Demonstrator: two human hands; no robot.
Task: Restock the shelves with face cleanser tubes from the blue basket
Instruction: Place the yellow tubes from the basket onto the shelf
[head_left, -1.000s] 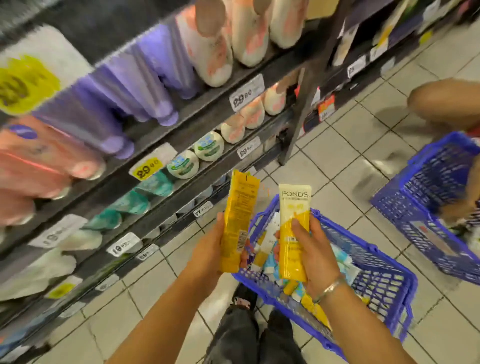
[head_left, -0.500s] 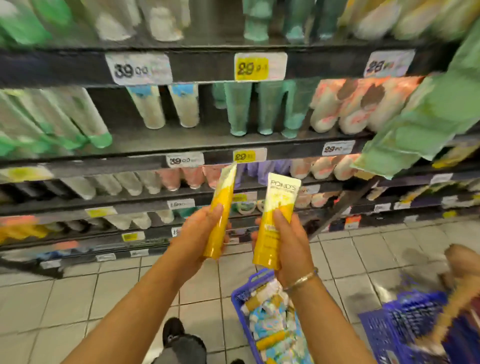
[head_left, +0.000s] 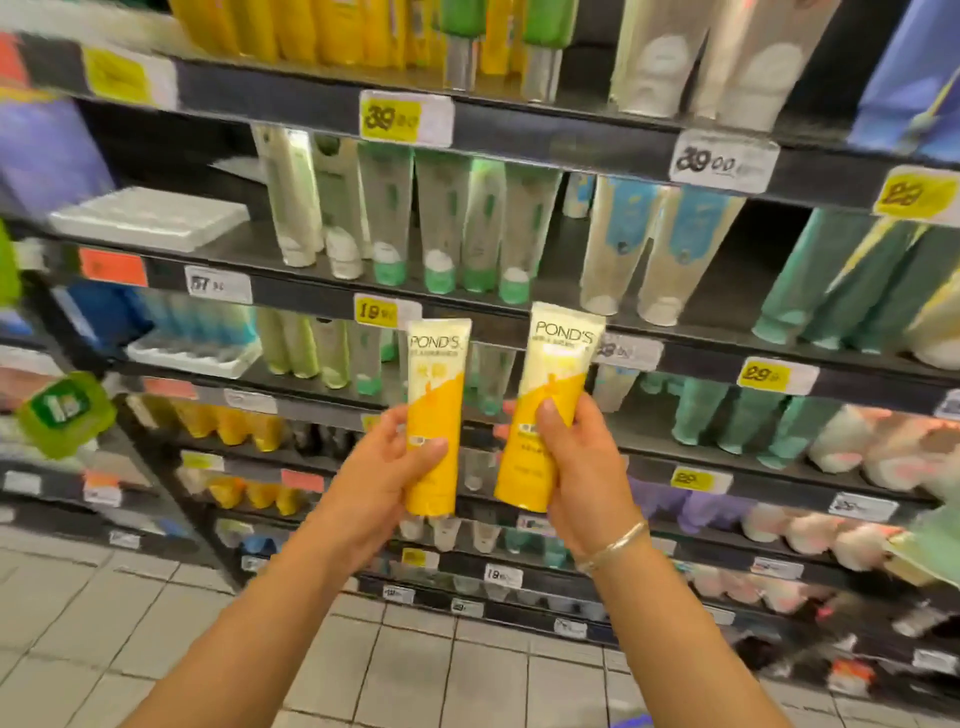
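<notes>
In the head view, the person holds two yellow-and-white face cleanser tubes upright at the centre of the frame, in front of the shelves. The left hand (head_left: 387, 462) wraps its fingers and thumb round the lower yellow half of the left tube (head_left: 435, 415), and the right hand (head_left: 576, 462) grips the lower half of the right tube (head_left: 553, 405) in the same way; a bracelet (head_left: 613, 545) circles that wrist. Both tubes stand cap end down with their printed fronts toward the camera, just beside each other but apart. Behind them run dark shelves (head_left: 519, 135) stocked with green, blue, white and pink tubes, with price tags (head_left: 405, 117) on the rails. A row of yellow tubes (head_left: 228, 426) stands at middle left, and seems the likeliest home for this pair, though blur hides their labels. The blue basket is not clearly in view. The tubes look light, soft-walled and smooth, so a squeeze would dent them; holding low on the body near the stiffer cap end looks the safest grip when they are set down.
</notes>
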